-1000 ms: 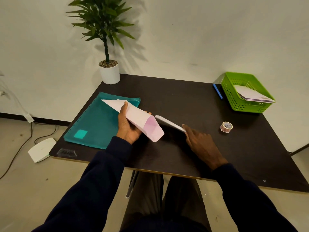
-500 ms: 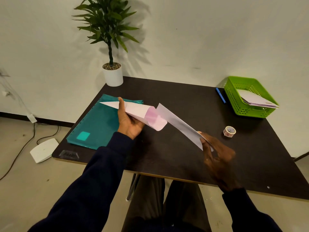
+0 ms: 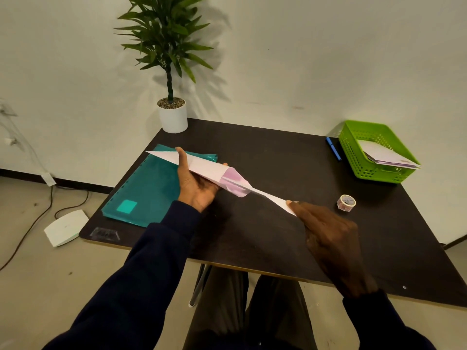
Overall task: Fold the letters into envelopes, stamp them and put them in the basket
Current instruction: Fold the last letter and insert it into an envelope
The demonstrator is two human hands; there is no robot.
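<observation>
- Head view: a dark table (image 3: 278, 152) stands against a pale wall (image 3: 303, 59). A potted plant (image 3: 173, 114) sits at the table's far left corner, and a white box (image 3: 66, 227) and cables (image 3: 30, 231) lie on the floor at left.
- On the table are a teal folder (image 3: 149, 188) at left and a green basket (image 3: 364, 170) at far right holding envelopes (image 3: 384, 156). A blue pen (image 3: 333, 149) lies just beside the basket, with a tape roll (image 3: 346, 202) nearer the person.
- The left hand (image 3: 195, 183) grips a pink-lined envelope (image 3: 209, 169) above the folder's edge. The right hand (image 3: 326, 231) pinches the folded letter (image 3: 274, 200), whose far end is at the envelope's mouth.
- Half a second earlier the letter's tip stood higher, above the mouth; a second earlier it lay low on the table.
</observation>
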